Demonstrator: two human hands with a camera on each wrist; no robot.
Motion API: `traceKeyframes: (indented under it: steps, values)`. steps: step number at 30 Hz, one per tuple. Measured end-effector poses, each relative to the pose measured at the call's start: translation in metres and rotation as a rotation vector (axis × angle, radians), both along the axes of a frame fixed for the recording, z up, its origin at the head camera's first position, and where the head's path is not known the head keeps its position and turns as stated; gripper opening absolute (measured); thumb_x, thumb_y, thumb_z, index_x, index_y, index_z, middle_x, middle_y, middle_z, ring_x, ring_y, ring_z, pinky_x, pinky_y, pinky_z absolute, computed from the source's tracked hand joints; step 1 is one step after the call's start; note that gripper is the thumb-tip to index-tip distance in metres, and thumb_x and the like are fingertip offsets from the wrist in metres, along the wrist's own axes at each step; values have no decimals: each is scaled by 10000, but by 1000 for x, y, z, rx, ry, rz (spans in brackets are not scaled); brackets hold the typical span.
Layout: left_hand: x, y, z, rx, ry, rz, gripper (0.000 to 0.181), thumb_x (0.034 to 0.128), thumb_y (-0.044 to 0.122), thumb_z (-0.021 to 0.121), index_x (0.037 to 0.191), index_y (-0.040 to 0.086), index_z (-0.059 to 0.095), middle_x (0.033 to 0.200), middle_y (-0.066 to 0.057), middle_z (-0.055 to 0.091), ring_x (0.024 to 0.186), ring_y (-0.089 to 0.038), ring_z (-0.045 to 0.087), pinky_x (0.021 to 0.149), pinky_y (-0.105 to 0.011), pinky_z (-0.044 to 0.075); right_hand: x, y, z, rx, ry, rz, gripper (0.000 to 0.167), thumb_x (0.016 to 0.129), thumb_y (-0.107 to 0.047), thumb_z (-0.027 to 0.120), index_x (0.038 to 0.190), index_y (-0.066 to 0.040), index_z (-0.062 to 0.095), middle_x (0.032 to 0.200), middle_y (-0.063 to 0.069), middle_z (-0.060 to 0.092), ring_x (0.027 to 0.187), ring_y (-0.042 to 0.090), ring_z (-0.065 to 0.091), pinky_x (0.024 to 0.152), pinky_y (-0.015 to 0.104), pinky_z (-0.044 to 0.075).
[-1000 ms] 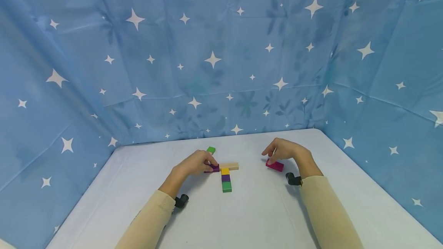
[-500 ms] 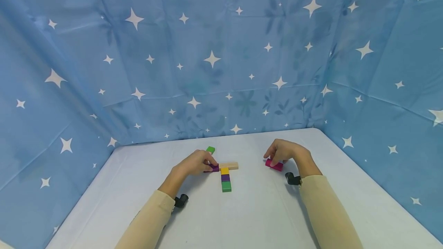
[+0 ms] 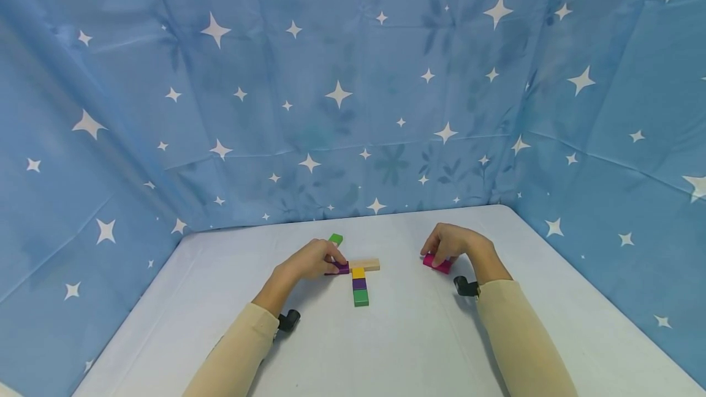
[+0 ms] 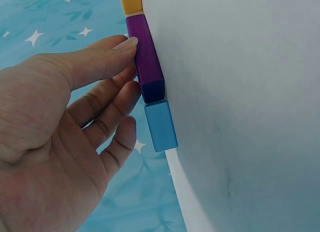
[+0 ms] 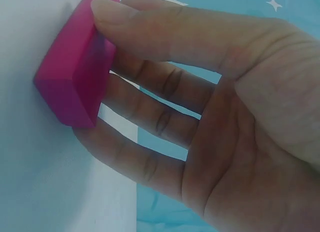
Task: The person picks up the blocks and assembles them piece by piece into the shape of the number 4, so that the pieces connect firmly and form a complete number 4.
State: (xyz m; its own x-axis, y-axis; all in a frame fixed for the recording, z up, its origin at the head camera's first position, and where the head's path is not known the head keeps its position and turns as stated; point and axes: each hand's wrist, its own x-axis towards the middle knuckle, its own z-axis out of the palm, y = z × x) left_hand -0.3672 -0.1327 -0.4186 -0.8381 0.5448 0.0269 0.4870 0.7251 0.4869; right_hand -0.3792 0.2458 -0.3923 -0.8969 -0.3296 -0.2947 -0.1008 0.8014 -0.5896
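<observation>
My left hand [image 3: 312, 258] pinches a purple block [image 4: 146, 56] between thumb and fingers. In the head view that block lies flat on the table, end to end with a natural wood block [image 3: 364, 264]. The left wrist view has a light blue block [image 4: 161, 126] at its other end; in the head view I cannot make it out by the hand. Off to the right, my right hand [image 3: 455, 241] holds a magenta block [image 5: 67, 66], thumb on the near side and fingers behind. It lies low, at the tabletop.
From the wood block a short column runs toward me: a yellow block [image 3: 358, 272], a dark purple block [image 3: 360, 283] and a green block [image 3: 361, 298]. A bright green block [image 3: 336, 239] lies behind my left hand. Blue star-patterned cloth [image 3: 353, 109] hangs behind the white table [image 3: 397, 348].
My right hand's fingers have closed in around the magenta block, which has shifted very slightly. The left hand and the row of blocks have stayed put.
</observation>
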Motion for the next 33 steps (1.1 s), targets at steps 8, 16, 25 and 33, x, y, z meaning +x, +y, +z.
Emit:
traceKeyframes:
  steps: [8,16,25,33]
  values:
    - [0,0,-1,2,-4,4,201,920,70,783,1091,163,829,1064,17,727,924,-151,599,828,-316,562,2,-1,0,8,-39,-44,331,845,-5,815,1160,-107,803,1093,102,681,1023,288,648,813,470,631]
    - [1,0,0,-3,-2,6,198,919,72,784,1092,159,828,1059,19,729,927,-149,604,823,-309,564,1,-4,-1,6,-40,-62,344,826,-33,845,1157,-116,804,1123,112,675,1053,308,644,786,458,637]
    - [0,0,0,-4,0,1,199,919,69,783,1092,157,827,1039,29,724,919,-147,600,818,-307,561,-2,-8,-2,14,-34,-68,340,827,-47,850,1154,-127,805,1130,109,678,1052,304,647,774,444,639]
    - [-2,-1,-2,-10,9,-3,202,919,75,785,1095,165,827,1048,36,723,928,-144,602,827,-312,558,-1,-14,-2,15,-22,-61,327,840,-54,846,1158,-116,802,1126,99,685,1036,296,650,766,439,640]
